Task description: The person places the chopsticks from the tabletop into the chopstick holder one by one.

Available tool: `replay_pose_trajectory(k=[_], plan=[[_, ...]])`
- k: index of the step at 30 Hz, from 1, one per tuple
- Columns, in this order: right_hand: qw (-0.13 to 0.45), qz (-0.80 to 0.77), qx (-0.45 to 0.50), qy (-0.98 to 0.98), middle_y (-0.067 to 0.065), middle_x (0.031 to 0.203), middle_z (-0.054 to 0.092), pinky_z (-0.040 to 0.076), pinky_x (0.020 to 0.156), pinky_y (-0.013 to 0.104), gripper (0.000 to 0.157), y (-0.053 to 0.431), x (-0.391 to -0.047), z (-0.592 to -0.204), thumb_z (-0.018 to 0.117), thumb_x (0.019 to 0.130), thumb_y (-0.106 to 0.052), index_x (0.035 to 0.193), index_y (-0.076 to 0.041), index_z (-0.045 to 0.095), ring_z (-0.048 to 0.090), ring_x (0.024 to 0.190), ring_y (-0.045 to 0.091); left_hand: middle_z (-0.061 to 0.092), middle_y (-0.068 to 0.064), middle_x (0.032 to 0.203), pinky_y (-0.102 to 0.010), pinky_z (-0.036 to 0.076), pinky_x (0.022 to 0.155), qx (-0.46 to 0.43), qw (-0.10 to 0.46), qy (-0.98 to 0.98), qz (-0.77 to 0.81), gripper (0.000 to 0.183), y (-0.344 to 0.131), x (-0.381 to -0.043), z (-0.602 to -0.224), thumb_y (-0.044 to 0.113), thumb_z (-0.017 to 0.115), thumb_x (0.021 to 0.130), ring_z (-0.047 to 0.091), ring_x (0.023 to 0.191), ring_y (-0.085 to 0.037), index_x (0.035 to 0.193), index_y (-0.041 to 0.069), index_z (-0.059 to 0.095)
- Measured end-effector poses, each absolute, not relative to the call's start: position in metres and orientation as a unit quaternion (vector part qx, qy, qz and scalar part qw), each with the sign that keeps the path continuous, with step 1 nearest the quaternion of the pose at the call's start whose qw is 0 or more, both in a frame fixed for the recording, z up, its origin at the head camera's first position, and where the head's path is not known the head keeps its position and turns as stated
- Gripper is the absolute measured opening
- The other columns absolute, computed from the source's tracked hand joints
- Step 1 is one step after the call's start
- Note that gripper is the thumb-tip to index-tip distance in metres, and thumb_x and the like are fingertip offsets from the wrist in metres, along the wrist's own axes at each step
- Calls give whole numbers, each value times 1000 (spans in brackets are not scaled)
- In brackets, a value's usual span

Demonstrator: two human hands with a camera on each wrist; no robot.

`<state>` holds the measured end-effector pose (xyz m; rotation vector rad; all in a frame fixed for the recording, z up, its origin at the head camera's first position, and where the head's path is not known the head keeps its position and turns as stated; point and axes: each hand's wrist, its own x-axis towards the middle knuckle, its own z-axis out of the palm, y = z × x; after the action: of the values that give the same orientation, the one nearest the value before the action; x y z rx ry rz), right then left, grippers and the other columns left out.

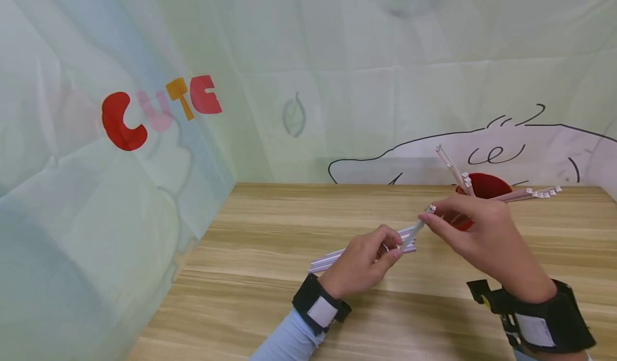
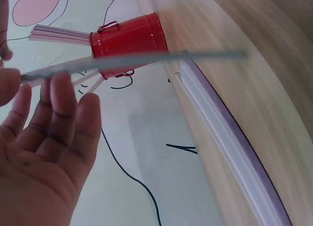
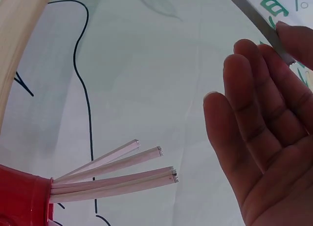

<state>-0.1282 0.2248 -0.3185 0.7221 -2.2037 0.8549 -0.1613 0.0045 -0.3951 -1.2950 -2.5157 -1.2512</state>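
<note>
My right hand [image 1: 482, 232] pinches the upper end of a thin grey strip [image 1: 415, 231] between thumb and index finger, its other fingers loosely bent. At the strip's lower end are the thumb and fingertips of my left hand [image 1: 361, 259], pinching it. In the left wrist view the grey strip [image 2: 146, 59] is blurred and crosses in front of the bucket. Beneath and beyond the left hand, a bundle of white and purple strips [image 1: 326, 262] lies on the table, partly covered by that hand. Behind the right hand stands a red bucket [image 2: 129, 42], partly hidden in the head view.
Several pale pink strips [image 3: 117, 182] stick out of the bucket, fanned to both sides. The wood-grain table [image 1: 270, 211] meets a printed cloth backdrop [image 1: 299, 39] at its back edge, with another cloth wall [image 1: 72, 216] along the left.
</note>
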Motion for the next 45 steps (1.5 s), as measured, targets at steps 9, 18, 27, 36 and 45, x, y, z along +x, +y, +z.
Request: replay_pose_trajectory(k=[9, 18, 27, 36, 45], plan=[[365, 344, 246, -829, -6, 80, 65, 47, 64, 10, 27, 227, -126, -315, 80, 68, -7, 92, -10, 68, 57, 65, 2, 56, 12, 82, -11, 43, 63, -416, 42, -828, -373, 17, 4, -164, -400, 28, 50, 96, 48, 73, 3, 109, 16, 52], [453, 363, 205, -788, 8, 85, 68, 44, 69, 8, 33, 230, -124, -310, 77, 66, 4, 98, -4, 69, 58, 70, 4, 55, 13, 82, -13, 42, 62, -340, 61, -876, -337, 13, 4, -165, -402, 24, 58, 90, 49, 73, 2, 100, 16, 58], [522, 400, 152, -738, 16, 92, 67, 44, 70, 8, 28, 230, -123, -304, 71, 75, 4, 102, -1, 68, 59, 80, 6, 59, 4, 80, -23, 41, 57, -214, 71, -938, -263, 23, 1, -166, -408, 34, 60, 84, 48, 68, -6, 95, 15, 65], [599, 416, 106, -676, 22, 93, 66, 44, 74, 11, 19, 228, -119, -297, 67, 80, 2, 99, 2, 69, 61, 84, 13, 57, 3, 73, -25, 36, 44, -193, 61, -966, -163, 36, -2, -167, -418, 42, 62, 81, 45, 58, -9, 97, 11, 69], [643, 419, 93, -634, 24, 90, 66, 46, 74, 14, 16, 227, -119, -294, 67, 79, 3, 95, 4, 69, 61, 82, 19, 57, 3, 72, -27, 36, 44, -194, 70, -969, -140, 32, -4, -168, -422, 41, 64, 80, 46, 58, -10, 92, 12, 68]])
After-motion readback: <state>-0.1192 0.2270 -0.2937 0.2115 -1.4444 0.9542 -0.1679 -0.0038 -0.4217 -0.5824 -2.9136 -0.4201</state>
